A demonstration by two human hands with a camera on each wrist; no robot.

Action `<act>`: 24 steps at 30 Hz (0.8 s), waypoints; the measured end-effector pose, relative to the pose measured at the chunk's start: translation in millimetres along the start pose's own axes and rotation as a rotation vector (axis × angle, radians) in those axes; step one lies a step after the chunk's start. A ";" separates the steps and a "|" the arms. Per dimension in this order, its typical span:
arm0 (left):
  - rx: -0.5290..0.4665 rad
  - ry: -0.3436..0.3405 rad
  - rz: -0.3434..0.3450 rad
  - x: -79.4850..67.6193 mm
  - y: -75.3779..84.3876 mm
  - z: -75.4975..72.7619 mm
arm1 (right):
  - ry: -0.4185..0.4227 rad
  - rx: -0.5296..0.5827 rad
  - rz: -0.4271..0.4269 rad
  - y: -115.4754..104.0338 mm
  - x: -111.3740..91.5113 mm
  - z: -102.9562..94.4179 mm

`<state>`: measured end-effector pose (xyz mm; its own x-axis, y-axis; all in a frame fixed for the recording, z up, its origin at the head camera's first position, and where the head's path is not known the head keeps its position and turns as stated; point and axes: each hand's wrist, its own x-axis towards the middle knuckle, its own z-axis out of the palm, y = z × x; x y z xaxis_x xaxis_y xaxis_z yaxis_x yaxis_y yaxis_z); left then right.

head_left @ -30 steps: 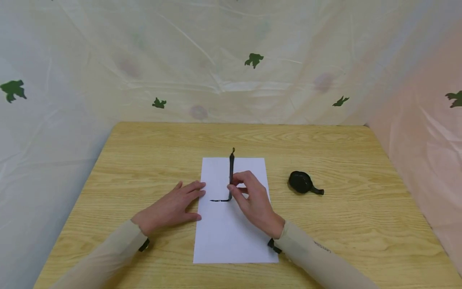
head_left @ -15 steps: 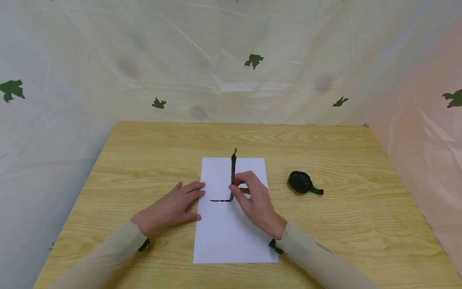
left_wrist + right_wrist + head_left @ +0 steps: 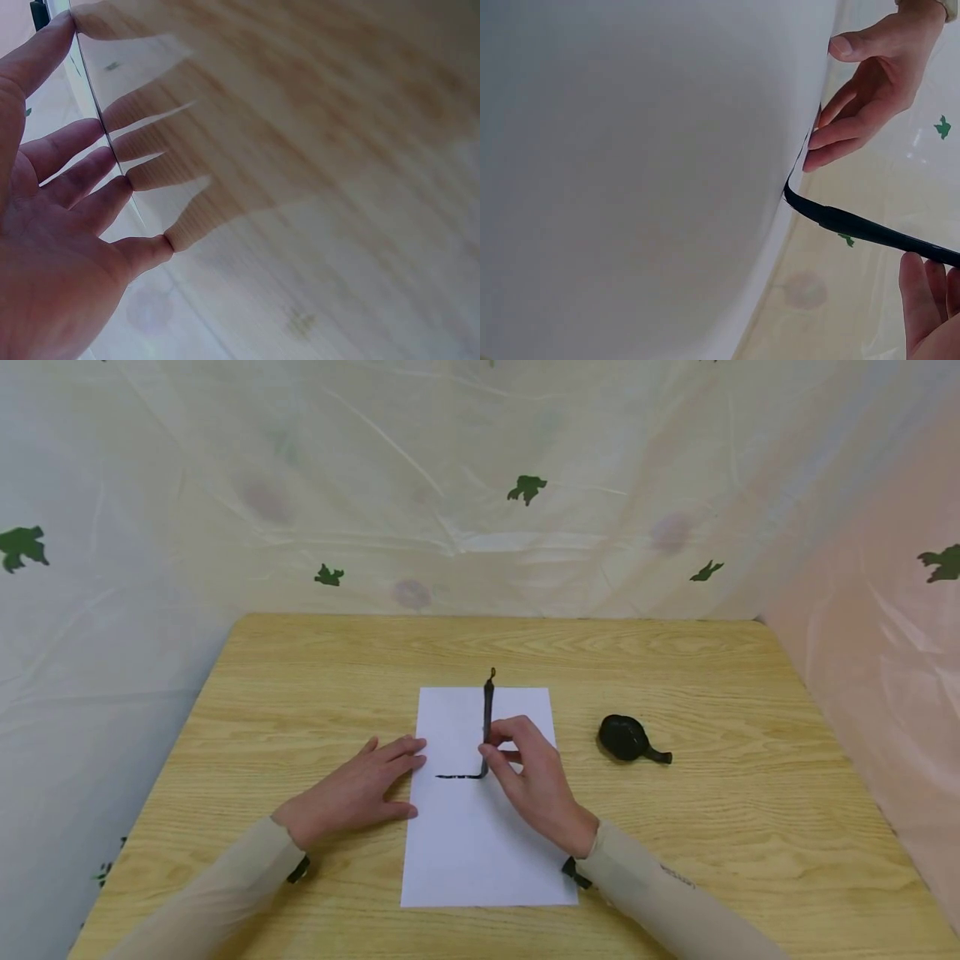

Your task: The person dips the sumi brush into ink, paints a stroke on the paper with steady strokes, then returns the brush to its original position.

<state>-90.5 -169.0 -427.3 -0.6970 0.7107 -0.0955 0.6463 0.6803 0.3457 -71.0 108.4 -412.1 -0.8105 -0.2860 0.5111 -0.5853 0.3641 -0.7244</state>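
Note:
My right hand [image 3: 532, 785] pinches a black brush [image 3: 488, 714] between thumb and fingers and holds it nearly upright. In the right wrist view the bristles of the brush [image 3: 840, 220] bend against the paper. A black stroke [image 3: 457, 777] runs leftward from the tip across the white sheet of paper [image 3: 480, 860]. On the left, my left hand [image 3: 356, 793] rests with spread fingers, its fingertips at the sheet's left edge. From the left wrist view, the fingertips of the left hand [image 3: 67, 217] touch the table surface.
A small black dish with a short handle [image 3: 624, 737] stands on the wooden table [image 3: 735, 827], right of the paper. Pale curtains with green bird shapes [image 3: 527, 488] enclose the table at the back and both sides.
My right hand has moved slightly to the right with the brush, and the black stroke has grown longer that way. The left hand stays in place.

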 end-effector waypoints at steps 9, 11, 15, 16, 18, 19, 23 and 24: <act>-0.004 0.005 0.020 0.0 0.2 -2.2 | 0.006 0.003 -0.006 -1.8 -0.1 -3.6; -0.001 0.004 0.022 0.1 0.3 -2.5 | 0.008 0.003 -0.006 -1.9 -0.3 -3.9; 0.002 0.006 0.028 0.4 0.2 -2.8 | 0.010 0.006 0.007 -2.0 -0.8 -5.0; 0.003 0.007 0.030 0.4 0.1 -2.7 | 0.011 0.006 0.009 -1.8 -0.9 -5.3; 0.001 0.010 0.035 0.3 0.0 -2.8 | 0.012 0.006 0.015 -1.9 -1.2 -6.1; 0.000 0.012 0.037 0.2 0.0 -2.9 | 0.012 0.006 0.015 -1.9 -1.3 -6.3; 0.001 0.016 0.041 -0.2 0.0 -3.1 | 0.014 0.007 0.016 -1.7 -2.2 -7.7; 0.002 0.016 0.042 -0.4 0.0 -3.1 | 0.014 0.007 0.016 -1.9 -2.3 -8.1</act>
<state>-91.2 -169.8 -424.4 -0.6743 0.7355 -0.0665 0.6753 0.6505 0.3474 -68.2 115.6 -408.2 -0.8203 -0.2672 0.5057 -0.5718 0.3622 -0.7361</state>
